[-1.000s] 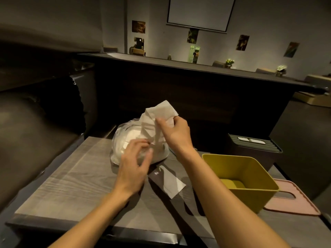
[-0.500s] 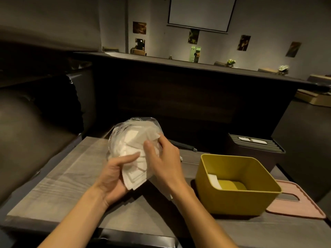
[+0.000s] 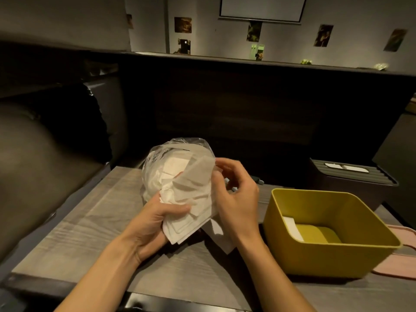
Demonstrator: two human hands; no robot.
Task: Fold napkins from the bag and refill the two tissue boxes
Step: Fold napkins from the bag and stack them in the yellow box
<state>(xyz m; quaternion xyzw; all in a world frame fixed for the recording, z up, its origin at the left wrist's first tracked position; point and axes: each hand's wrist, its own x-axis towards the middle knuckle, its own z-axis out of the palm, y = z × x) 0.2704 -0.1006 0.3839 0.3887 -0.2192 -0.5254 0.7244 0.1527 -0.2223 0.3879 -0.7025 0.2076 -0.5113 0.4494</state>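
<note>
Surroundings: a grey wood-grain surface [image 3: 74, 224] carries everything. At 3 o'clock from the hands stands a yellow box [image 3: 315, 255], open-topped. A pink lid [image 3: 403, 273] lies flat at its far right, partly hidden behind it. At 1 o'clock sits a dark box [image 3: 351, 188] with a ribbed top and a white slot. A dark upholstered seat [image 3: 33, 167] curves along the left; a dark partition rises behind the surface.
In the way: the bag [image 3: 157, 163] stands at 12 o'clock, just behind the hands – the napkin stack covers its lower front.
Materials: the bag is clear, crinkled plastic bulging with white paper. The napkins [image 3: 191, 212] are thin, soft-edged squares, fanned unevenly. The yellow box looks smooth, with rounded corners and flared walls; one white napkin lies folded against its left inner wall.
Left hand [image 3: 155, 224]: palm up under the stack, thumb pressed across the top – its grip is curled round the napkins.
Right hand [image 3: 236, 194]: raised beside the stack, fingers bent, fingertips pinching the top sheet's upper edge.
Loose sheet: one napkin lies flat on the surface under the right wrist.
</note>
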